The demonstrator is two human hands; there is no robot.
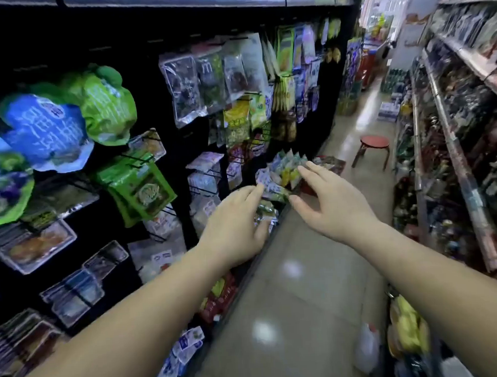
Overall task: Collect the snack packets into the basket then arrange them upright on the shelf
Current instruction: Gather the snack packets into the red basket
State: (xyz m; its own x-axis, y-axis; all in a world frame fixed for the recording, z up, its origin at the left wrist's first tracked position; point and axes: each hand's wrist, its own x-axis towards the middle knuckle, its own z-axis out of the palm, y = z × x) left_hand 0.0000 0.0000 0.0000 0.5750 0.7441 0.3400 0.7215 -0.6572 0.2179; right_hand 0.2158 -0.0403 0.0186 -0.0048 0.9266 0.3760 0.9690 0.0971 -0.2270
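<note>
Shop aisle, glossy tiled floor [299, 301] running away between two walls of stock. Picture blurred.

Nearest, low left: blue-and-white pouches [183, 350] at the foot of the dark peg rack [157, 112]. Higher on that rack, green bags [105, 106] hang on hooks. Low right: yellow bags [408, 329] at the foot of the right-hand shelving [455, 154].

Both bare forearms reach forward from the lower corners.

Left hand [235, 226]: back up, index finger stretched to the near edge of the snack packets [283, 170]. A crinkled silver-green packet [264, 215] lies against its thumb. Gripped or only touched: cannot tell.

Right hand [331, 201]: fingers straight and spread, thumb out, holding nothing. Fingertips sit at the right end of the same packets.

Snack packets: small, pale blue, white and yellow, standing upright in a tight row low at the front of the peg rack, between the two hands. What carries them is hidden.

Farther down the aisle: red round stool [374, 145] on the floor, well apart from the hands.
</note>
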